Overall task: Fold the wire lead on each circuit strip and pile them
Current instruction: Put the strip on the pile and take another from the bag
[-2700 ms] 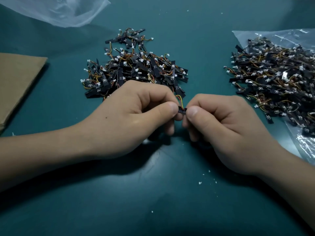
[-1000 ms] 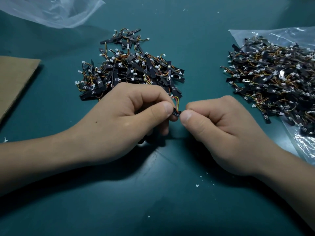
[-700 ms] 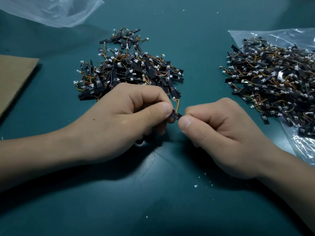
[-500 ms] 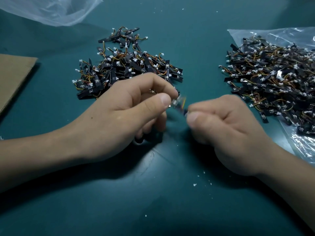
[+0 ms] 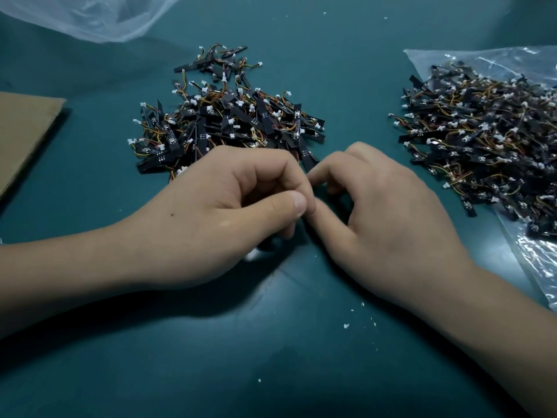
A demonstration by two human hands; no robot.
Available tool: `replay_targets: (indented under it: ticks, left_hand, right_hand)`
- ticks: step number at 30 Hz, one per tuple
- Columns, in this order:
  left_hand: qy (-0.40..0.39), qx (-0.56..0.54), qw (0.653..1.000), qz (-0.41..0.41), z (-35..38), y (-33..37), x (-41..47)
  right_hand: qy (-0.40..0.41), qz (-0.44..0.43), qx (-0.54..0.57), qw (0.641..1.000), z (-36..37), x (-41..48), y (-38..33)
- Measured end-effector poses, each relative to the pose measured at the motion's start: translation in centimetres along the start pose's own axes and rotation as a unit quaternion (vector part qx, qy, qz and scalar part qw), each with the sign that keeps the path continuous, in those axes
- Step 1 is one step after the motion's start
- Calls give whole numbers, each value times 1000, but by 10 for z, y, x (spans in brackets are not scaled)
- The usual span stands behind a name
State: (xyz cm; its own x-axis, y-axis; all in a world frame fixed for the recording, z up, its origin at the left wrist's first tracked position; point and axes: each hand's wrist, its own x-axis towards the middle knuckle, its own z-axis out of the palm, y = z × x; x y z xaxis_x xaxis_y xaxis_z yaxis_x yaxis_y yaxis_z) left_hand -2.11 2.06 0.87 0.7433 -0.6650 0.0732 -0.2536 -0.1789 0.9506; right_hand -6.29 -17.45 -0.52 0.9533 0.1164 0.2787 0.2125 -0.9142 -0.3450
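My left hand [image 5: 217,218] is curled over a circuit strip, thumb pressed to the index finger. Only a dark end and a white connector of that circuit strip [image 5: 254,251] peek out under the palm. My right hand [image 5: 391,218] lies beside it with thumb and index finger apart, both tips touching the left fingers, and nothing shows between them. Just behind the hands lies a pile of black strips [image 5: 241,122] with orange and yellow leads. A second, larger heap of strips [image 5: 488,140] lies at the right.
The right heap rests on a clear plastic bag [image 5: 536,58] that runs down the right edge. Another crumpled clear bag [image 5: 90,16] lies at the top left, a sheet of cardboard [image 5: 24,128] at the left. White crumbs dot the green mat [image 5: 271,357].
My right hand has let go of the strip's end and its fingers have spread. The strip and its lead, seen between the thumbs before, are now tucked inside my left hand.
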Motion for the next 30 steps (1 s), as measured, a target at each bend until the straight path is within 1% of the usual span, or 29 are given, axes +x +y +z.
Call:
replay_targets:
  ticks: [3, 5, 8, 10, 16, 19, 22, 25, 26, 28, 30]
  left_hand:
    - [-1, 14, 1000, 5, 1, 1, 0]
    - [-3, 22, 1000, 8, 1, 1, 0]
    - [-6, 31, 999, 9, 1, 1, 0]
    - [-9, 32, 999, 8, 1, 1, -1]
    - [-12, 39, 999, 5, 1, 3, -1]
    - [-13, 42, 999, 6, 1, 3, -1]
    - [-13, 46, 999, 10, 1, 2, -1]
    - [-14, 50, 999, 12, 1, 2, -1]
    - [-15, 48, 999, 12, 1, 2, -1]
    - [-13, 44, 999, 8, 1, 1, -1]
    - [-8, 40, 999, 5, 1, 1, -1]
  right_hand:
    - [3, 3, 17, 1000, -1, 3, 0]
    - [-20, -10, 32, 999, -4, 4, -1]
    - [-55, -52, 36, 997, -5, 2, -3]
    - [-44, -52, 30, 997, -4, 1, -4]
    - [0, -6, 34, 999, 0, 1, 0]
    - [-20, -22, 52, 998, -1, 1, 0]
    - [-36, -48, 41, 997, -1, 0, 0]
    - [-20, -48, 14, 999, 1, 0, 1]
    - [-13, -42, 20, 999, 2, 0, 2]
    - [12, -20, 73, 997, 3, 2, 4]
    - [57, 3, 132, 990, 2, 4, 6]
